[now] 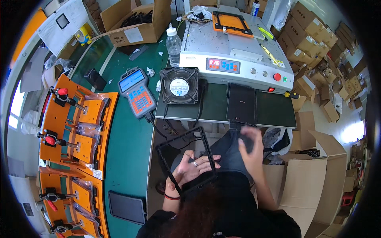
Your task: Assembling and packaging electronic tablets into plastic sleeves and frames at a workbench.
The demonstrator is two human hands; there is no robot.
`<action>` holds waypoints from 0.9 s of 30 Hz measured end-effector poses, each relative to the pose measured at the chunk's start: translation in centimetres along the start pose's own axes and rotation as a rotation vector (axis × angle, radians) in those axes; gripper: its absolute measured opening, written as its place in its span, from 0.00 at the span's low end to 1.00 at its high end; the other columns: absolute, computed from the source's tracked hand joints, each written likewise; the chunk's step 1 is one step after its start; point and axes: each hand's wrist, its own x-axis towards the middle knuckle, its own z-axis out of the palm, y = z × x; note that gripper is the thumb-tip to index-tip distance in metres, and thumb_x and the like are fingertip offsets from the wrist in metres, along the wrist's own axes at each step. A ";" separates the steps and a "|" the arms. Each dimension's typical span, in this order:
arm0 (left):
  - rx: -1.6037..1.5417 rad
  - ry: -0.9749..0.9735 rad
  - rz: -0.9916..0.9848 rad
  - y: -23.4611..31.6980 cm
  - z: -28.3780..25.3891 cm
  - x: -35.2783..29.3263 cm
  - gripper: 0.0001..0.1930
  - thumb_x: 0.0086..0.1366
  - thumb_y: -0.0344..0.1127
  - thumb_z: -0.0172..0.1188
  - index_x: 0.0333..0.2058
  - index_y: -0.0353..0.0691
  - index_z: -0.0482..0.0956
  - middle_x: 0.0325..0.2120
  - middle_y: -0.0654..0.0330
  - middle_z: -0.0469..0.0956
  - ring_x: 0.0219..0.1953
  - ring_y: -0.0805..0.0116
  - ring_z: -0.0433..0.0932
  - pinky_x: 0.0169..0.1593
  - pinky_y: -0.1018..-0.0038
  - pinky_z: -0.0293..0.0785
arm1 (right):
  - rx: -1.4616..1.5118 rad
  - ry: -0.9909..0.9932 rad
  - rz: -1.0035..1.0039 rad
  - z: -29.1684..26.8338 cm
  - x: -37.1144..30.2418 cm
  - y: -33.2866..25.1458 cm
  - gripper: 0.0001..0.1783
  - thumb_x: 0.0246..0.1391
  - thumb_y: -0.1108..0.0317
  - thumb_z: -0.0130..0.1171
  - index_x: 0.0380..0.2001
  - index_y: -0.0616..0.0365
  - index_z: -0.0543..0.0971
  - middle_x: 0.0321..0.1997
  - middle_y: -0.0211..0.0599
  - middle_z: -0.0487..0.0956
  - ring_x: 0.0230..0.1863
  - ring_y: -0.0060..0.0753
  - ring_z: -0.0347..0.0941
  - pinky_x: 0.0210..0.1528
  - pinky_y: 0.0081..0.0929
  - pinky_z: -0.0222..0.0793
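The black frame (208,150) is in front of you, over your lap and beyond the desk (129,170) edge, tilted. Your left hand (194,166) shows through its opening, palm up and fingers half curled, a ring on one finger; whether it grips the frame, you cannot tell. Near 3 o'clock from the frame, your right hand (252,151) is blurred, thumb and fingers spread, holding nothing visible, just below a stack of black panels (241,105) at 1 to 2 o'clock.

At 12 o'clock sits a fan (178,75), with a clear bottle (174,49) behind it. A handheld tester (138,93) lies at 11 o'clock, its screen lit. At 8 o'clock is a flat black tray (127,207). Farther out, you have orange clamp racks (83,146) at 9 o'clock, a white machine (216,45) at 1 o'clock and an open cardboard box (303,182) at 3 o'clock.
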 end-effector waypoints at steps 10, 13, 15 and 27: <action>-0.101 0.109 0.119 0.6 2.3 1.0 0.56 0.34 0.66 0.69 0.59 0.55 0.48 0.60 0.29 0.41 0.59 0.35 0.55 0.62 0.54 0.49 | -0.869 -0.137 -0.393 -1.2 2.9 2.7 0.30 0.45 0.70 0.59 0.55 0.57 0.68 0.50 0.44 0.72 0.53 0.45 0.67 0.56 0.39 0.60; -0.094 0.233 0.136 0.9 2.4 0.7 0.64 0.34 0.68 0.68 0.64 0.54 0.37 0.62 0.33 0.38 0.60 0.35 0.54 0.62 0.51 0.48 | -0.919 -0.139 -0.460 -1.9 2.8 2.4 0.28 0.45 0.75 0.57 0.54 0.53 0.70 0.44 0.44 0.73 0.46 0.44 0.70 0.50 0.38 0.63; -0.132 0.212 0.118 0.9 2.0 0.8 0.69 0.33 0.70 0.67 0.64 0.49 0.28 0.63 0.37 0.35 0.60 0.35 0.54 0.63 0.50 0.46 | -0.773 0.036 -0.256 -3.2 2.7 2.4 0.28 0.46 0.78 0.54 0.54 0.55 0.70 0.38 0.43 0.72 0.39 0.44 0.70 0.44 0.36 0.65; -0.018 0.345 0.095 -0.8 2.1 0.3 0.68 0.32 0.72 0.65 0.63 0.35 0.39 0.64 0.45 0.41 0.64 0.49 0.50 0.64 0.57 0.47 | -0.430 -0.244 -0.942 0.5 0.7 -5.8 0.14 0.53 0.67 0.50 0.42 0.51 0.79 0.46 0.37 0.78 0.48 0.34 0.75 0.52 0.32 0.68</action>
